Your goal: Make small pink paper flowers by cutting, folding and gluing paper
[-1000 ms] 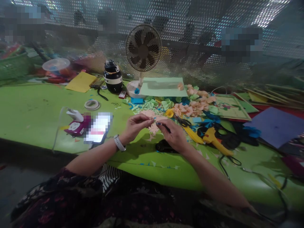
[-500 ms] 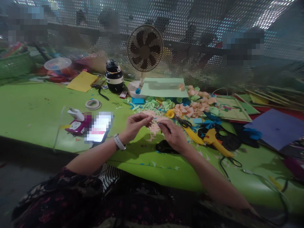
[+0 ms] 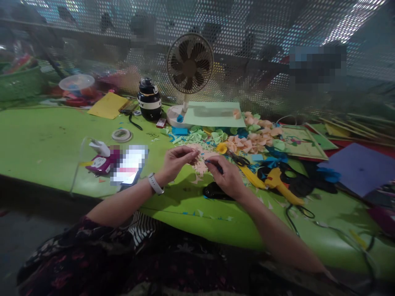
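My left hand is closed in a pinch over the table, its thumb and forefinger on something too small to name. My right hand grips a slim, dark tool whose thin tip points toward the left fingertips; its exact kind is unclear. Pale peach paper scraps lie under and between the two hands. Below my right hand is a black, stapler-like object, partly hidden by it. Dark-handled scissors lie just beyond that hand, near a yellow paper flower.
A yellow glue gun with a black cable lies at right. Peach and green paper petals are heaped before the fan. At left are a phone, a purple pouch and a tape roll. A black jug stands behind.
The view has shifted very slightly. Both hands stay in almost the same place and grip, with the right fingers and tool turned a little.
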Action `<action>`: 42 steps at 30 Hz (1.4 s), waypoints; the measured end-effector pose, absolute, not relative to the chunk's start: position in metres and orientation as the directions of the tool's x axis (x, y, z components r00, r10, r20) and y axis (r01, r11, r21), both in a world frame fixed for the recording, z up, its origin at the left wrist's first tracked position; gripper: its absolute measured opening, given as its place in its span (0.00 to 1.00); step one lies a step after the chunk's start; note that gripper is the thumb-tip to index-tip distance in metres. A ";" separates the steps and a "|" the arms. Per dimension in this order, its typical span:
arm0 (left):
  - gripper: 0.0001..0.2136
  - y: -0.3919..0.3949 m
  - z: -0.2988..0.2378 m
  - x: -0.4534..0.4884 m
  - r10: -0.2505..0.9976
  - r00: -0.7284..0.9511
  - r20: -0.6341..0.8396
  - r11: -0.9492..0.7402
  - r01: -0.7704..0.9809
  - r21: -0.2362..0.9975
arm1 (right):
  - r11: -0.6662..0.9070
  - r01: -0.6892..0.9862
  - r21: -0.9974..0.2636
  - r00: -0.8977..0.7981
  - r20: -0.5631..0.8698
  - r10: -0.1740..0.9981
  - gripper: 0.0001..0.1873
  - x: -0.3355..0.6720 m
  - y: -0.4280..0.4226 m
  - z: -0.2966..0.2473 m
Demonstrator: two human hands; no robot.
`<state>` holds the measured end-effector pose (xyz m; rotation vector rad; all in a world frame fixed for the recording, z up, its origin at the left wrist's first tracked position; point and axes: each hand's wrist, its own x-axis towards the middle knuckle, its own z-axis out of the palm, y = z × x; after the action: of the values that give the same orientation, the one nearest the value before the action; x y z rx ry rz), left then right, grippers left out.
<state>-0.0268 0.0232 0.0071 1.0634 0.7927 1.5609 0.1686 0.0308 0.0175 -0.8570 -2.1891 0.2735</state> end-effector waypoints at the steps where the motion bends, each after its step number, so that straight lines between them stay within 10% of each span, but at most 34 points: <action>1: 0.14 0.023 0.007 -0.027 0.972 -0.066 0.224 -0.232 -0.382 0.895 | 0.753 0.493 -0.436 -0.489 0.577 0.654 0.08 0.169 0.031 0.018; 42: 0.12 0.023 0.003 -0.026 0.976 -0.080 0.203 -0.218 -0.406 0.888 | 0.791 0.449 -0.415 -0.505 0.612 0.608 0.07 0.169 0.031 0.020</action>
<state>-0.0258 0.0234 0.0032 1.0164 0.8004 1.5627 0.1694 0.0307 0.0197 -0.7790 -2.1881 0.2580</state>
